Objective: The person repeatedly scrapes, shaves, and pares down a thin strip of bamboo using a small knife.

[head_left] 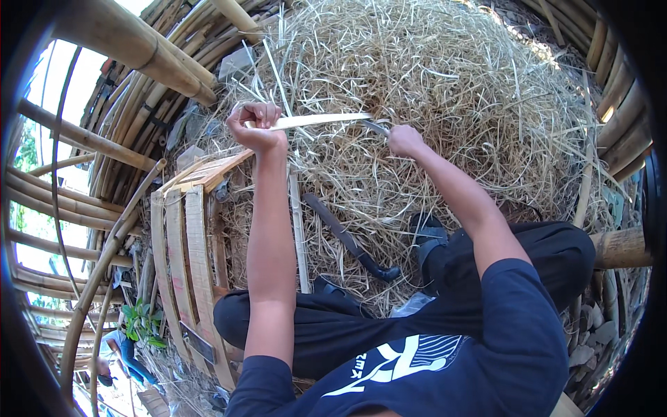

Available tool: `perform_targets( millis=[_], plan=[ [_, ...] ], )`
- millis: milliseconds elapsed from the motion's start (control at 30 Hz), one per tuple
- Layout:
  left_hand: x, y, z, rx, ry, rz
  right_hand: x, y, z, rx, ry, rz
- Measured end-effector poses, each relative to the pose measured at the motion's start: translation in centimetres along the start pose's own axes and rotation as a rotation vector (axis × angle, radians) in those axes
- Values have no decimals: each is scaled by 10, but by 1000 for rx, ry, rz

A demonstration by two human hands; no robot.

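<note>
My left hand [258, 126] is closed on one end of a pale bamboo strip [319, 120], which stretches out to the right. Wrapped round the handle of a knife, my right hand [405, 141] holds its blade [376, 127] against the strip's far end. A thin curled shaving shows beside the blade; the knife's handle is hidden in my fist. Below, between my hands and my legs, a machete [340, 229] with a dark curved handle lies on the shavings.
A heap of bamboo shavings [424, 62] spreads ahead of me. A wooden slatted crate [186, 243] stands at my left, with a phone-like dark object [198, 342] on it. Bamboo poles [139, 48] line both sides. Another person [125, 354] is at the far lower left.
</note>
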State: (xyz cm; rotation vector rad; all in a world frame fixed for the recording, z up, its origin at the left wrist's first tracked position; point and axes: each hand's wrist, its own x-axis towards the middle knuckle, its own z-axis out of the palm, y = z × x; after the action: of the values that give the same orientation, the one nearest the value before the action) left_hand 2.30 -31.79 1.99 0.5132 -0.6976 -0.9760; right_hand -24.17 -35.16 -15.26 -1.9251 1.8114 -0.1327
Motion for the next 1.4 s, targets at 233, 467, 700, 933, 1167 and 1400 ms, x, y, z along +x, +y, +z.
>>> perform_targets(
  millis=[233, 467, 700, 933, 1167, 1400],
  plan=[
    [1, 7, -8, -12, 31, -5, 14, -4, -7, 149, -77, 245],
    [-6, 6, -3, -11, 79, -33, 39, -7, 4, 263, -6, 266],
    [-6, 10, -10, -12, 81, -4, 26, -16, -12, 135, -79, 124],
    [-3, 9, -7, -25, 79, -17, 15, -31, -14, 168, -65, 119],
    [-4, 7, -5, -4, 50, -46, 14, -33, -15, 167, -70, 42],
    [-7, 9, 0, 41, 58, -28, -19, -57, -33, 220, -78, -14]
  ],
)
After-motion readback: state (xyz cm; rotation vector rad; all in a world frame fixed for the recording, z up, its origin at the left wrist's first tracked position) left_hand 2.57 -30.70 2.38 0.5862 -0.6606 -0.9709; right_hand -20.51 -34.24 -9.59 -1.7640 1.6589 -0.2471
